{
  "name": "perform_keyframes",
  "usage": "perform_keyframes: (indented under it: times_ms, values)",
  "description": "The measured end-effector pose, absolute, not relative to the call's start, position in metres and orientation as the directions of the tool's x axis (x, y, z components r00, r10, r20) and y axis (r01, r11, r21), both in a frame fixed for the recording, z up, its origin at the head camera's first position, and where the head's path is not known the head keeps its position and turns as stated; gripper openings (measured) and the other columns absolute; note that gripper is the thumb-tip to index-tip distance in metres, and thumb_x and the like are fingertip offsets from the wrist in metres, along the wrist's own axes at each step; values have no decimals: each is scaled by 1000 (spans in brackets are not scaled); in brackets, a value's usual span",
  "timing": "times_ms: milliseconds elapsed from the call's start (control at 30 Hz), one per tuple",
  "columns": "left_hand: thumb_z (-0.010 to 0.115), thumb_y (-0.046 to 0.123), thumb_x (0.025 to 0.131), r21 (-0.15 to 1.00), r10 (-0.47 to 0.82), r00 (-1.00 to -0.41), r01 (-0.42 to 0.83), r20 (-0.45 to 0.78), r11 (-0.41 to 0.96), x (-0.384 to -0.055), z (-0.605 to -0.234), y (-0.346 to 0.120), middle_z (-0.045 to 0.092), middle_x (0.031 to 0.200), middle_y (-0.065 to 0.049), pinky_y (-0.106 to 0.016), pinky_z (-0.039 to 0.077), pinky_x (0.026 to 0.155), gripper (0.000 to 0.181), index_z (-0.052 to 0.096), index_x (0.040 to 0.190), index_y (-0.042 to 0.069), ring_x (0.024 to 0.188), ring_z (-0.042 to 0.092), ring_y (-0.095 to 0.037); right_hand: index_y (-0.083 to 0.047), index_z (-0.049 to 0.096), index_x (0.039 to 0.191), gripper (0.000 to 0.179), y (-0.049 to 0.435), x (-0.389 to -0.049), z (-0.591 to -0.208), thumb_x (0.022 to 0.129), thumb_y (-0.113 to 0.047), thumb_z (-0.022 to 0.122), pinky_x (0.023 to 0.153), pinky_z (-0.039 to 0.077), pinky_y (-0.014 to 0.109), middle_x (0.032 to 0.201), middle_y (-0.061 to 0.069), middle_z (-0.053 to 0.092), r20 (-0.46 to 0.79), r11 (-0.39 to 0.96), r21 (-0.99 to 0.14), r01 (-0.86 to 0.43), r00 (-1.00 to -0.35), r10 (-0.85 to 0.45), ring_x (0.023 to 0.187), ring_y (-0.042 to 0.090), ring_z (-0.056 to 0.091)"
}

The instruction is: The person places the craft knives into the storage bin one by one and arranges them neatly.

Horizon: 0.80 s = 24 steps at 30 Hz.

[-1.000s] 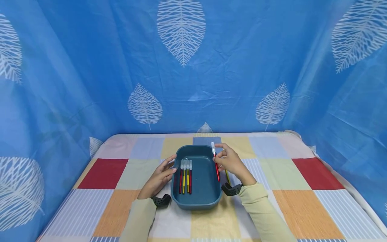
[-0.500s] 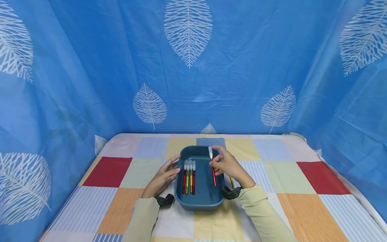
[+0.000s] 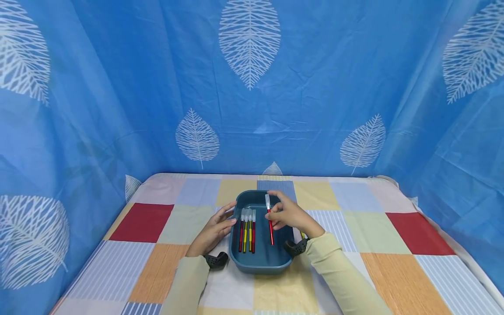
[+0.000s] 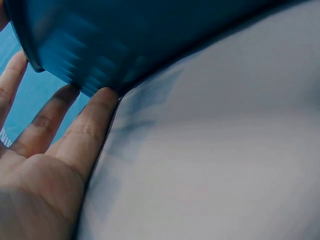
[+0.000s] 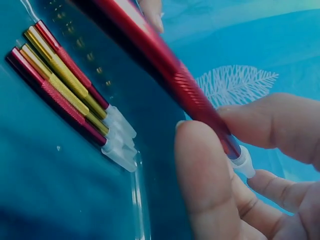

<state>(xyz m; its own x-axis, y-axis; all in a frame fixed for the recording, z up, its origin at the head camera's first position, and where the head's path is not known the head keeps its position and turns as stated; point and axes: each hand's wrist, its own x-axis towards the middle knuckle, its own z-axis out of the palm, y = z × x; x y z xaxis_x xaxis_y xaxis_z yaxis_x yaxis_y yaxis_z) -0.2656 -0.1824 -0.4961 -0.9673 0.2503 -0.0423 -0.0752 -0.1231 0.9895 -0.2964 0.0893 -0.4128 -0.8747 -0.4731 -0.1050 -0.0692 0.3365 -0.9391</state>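
My right hand [image 3: 289,214] pinches a red craft knife [image 5: 175,75] between thumb and fingers, its clear cap pointing away. It is tilted over the right half of a blue-green plastic tray [image 3: 261,267]. Inside the tray, along its left side, two red and two yellow craft knives [image 3: 247,234] lie side by side, clear caps all at the far end. My left hand [image 3: 212,231] rests at the tray's left side; in the left wrist view its extended fingers [image 4: 87,127] touch the outer wall.
A yellow stick-like piece [image 3: 302,235] shows to the right of the tray, mostly hidden by my right wrist. The tray stands on a patchwork cloth [image 3: 189,223]. A blue curtain [image 3: 307,87] with white leaves closes off the back and sides.
My right hand has carried the red craft knife leftward from the tray's right rim to over its inside. My left hand stays at the tray's left side. The head view has shifted slightly.
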Motion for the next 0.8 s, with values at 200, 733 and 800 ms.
perform_keyframes:
  times_ms: [200, 733, 800]
  values:
    - [58, 4, 108, 989, 268, -963, -69, -33, -128, -265, -495, -183, 25, 174, -29, -57, 32, 126, 69, 30, 171, 8, 156, 36, -46, 4, 24, 166, 78, 82, -301, -413, 101, 4, 69, 64, 65, 33, 87, 11, 69, -149, 344, -938, -37, -853, -500, 67, 16, 66]
    - [61, 5, 106, 986, 260, -964, -87, -47, -145, -268, -496, -183, 26, 174, -28, -56, 34, 126, 71, 32, 171, 10, 157, 36, -44, 2, 29, 162, 76, 61, -315, -418, 99, 5, 72, 61, 64, 32, 82, 13, 70, -269, 423, -904, 58, -847, -458, 60, 14, 67]
    - [61, 5, 107, 985, 264, -964, -86, -45, -148, -268, -496, -184, 26, 174, -28, -56, 34, 126, 71, 31, 171, 10, 157, 36, -44, 2, 29, 162, 76, 59, -316, -419, 99, 6, 71, 59, 63, 31, 82, 13, 70, -275, 429, -901, 62, -847, -455, 59, 14, 66]
